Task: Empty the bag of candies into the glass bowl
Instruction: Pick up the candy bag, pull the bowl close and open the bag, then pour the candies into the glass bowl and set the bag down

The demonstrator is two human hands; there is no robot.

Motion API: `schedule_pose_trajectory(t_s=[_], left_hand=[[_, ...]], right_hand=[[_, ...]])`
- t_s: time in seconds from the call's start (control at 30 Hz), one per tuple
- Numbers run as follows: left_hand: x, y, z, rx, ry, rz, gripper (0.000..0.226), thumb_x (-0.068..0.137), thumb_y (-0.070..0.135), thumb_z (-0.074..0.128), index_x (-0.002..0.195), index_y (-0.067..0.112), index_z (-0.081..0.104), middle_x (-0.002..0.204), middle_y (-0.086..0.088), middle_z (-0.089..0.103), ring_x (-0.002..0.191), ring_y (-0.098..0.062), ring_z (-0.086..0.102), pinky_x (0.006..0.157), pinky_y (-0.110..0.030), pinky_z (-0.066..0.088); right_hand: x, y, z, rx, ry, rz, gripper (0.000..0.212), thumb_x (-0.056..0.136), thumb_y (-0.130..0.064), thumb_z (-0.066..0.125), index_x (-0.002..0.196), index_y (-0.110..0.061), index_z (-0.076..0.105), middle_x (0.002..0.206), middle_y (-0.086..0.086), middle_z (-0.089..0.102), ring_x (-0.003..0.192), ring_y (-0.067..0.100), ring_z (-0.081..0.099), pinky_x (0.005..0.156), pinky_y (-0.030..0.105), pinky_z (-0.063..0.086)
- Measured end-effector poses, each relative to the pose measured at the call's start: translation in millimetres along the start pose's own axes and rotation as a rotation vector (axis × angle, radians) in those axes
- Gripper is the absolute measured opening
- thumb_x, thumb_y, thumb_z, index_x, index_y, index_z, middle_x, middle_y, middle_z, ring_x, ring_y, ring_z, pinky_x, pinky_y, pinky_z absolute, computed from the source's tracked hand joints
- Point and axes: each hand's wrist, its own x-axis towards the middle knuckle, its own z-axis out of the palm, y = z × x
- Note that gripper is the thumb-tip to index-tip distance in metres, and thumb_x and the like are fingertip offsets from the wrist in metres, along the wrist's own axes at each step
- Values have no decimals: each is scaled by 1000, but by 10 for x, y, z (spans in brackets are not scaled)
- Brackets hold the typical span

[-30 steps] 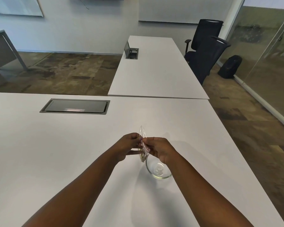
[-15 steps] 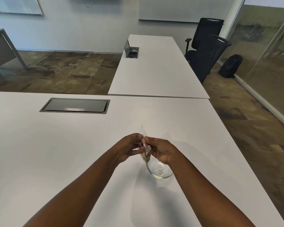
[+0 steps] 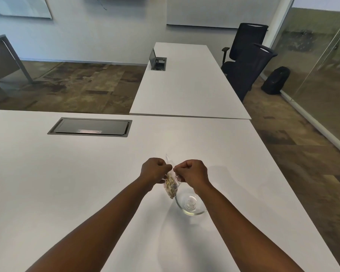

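Observation:
A small clear plastic bag of golden-wrapped candies (image 3: 171,186) hangs between my two hands above the white table (image 3: 67,183). My left hand (image 3: 154,170) pinches the bag's top edge from the left. My right hand (image 3: 191,171) pinches the same edge from the right, knuckles up. The candies sit bunched in the bag's lower part. The glass bowl (image 3: 190,204) stands on the table just below and right of the bag, partly under my right wrist. It looks empty.
A grey cable hatch (image 3: 89,127) is set in the table at the far left. A second white table (image 3: 186,81) adjoins beyond. Two black office chairs (image 3: 247,61), a black backpack (image 3: 276,80) and a glass wall stand to the right.
Both hands have closed into fists on the bag's top edge, and the bag now hangs lower, with its candies nearer the bowl's left rim.

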Motion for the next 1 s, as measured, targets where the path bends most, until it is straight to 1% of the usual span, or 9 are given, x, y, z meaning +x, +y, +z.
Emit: schedule_pose_trajectory(t_s=[0.07, 0.17, 0.23, 0.4, 0.63, 0.7, 0.77, 0.87, 1.0], left_hand=[[4, -15, 0, 80, 46, 27, 35, 76, 9, 62, 49, 14, 41, 61, -9, 54, 56, -22, 59, 57, -26, 51], [9, -23, -23, 141, 79, 41, 35, 72, 11, 61, 43, 15, 41, 49, -4, 53, 67, -32, 68, 64, -31, 50], [16, -19, -33, 157, 86, 44, 36, 70, 12, 60, 41, 17, 40, 44, -3, 53, 75, -35, 73, 63, -31, 48], [43, -2, -80, 163, 116, 28, 39, 68, 11, 61, 37, 18, 38, 29, 5, 49, 76, -34, 74, 62, -29, 47], [83, 0, -98, 140, 120, 22, 37, 74, 11, 61, 43, 15, 41, 55, -6, 53, 55, -18, 68, 59, -27, 49], [88, 20, -77, 136, 113, 36, 35, 76, 11, 61, 45, 14, 44, 60, -8, 54, 50, -11, 65, 54, -23, 49], [88, 55, -74, 137, 120, 49, 34, 75, 11, 61, 45, 13, 45, 58, -8, 55, 50, -15, 64, 54, -24, 51], [78, 142, -83, 125, 134, 67, 34, 74, 11, 61, 44, 13, 45, 51, -5, 53, 57, -26, 62, 66, -34, 56], [51, 288, -90, 38, 67, 134, 37, 75, 7, 59, 44, 14, 41, 52, -7, 46, 51, -23, 55, 70, -37, 55]], right_hand=[[11, -3, 2, -104, 49, -45, 7, 73, -3, 68, 68, -3, 73, 52, 1, 62, 43, 9, 57, 64, 29, 58], [7, -24, -15, -204, 89, -79, 25, 71, -4, 64, 51, -18, 60, 49, -2, 62, 45, 14, 62, 68, 27, 55], [11, -31, -23, -249, 116, -107, 30, 70, -4, 63, 47, -22, 55, 55, 5, 68, 56, 22, 69, 70, 27, 55], [52, -20, -78, -274, 168, -121, 12, 71, -3, 63, 61, -8, 67, 68, 14, 75, 67, 29, 73, 75, 35, 60], [145, 73, -194, -63, 127, -25, 24, 73, 0, 64, 54, -15, 59, 56, 2, 63, 57, 25, 66, 77, 40, 61], [159, 99, -202, 18, 83, -2, 23, 75, 0, 68, 57, -13, 61, 58, 3, 63, 53, 22, 64, 71, 36, 60], [168, 112, -217, 158, 2, 36, 19, 78, -6, 71, 62, -11, 63, 61, 6, 63, 51, 17, 61, 60, 26, 59], [182, 135, -251, 458, -141, 176, 21, 87, -27, 64, 73, -11, 64, 70, 5, 63, 61, 16, 61, 58, 23, 54], [202, 263, -278, 580, -283, 353, 32, 92, -42, 51, 87, -13, 62, 90, 8, 63, 80, 21, 62, 71, 31, 52]])
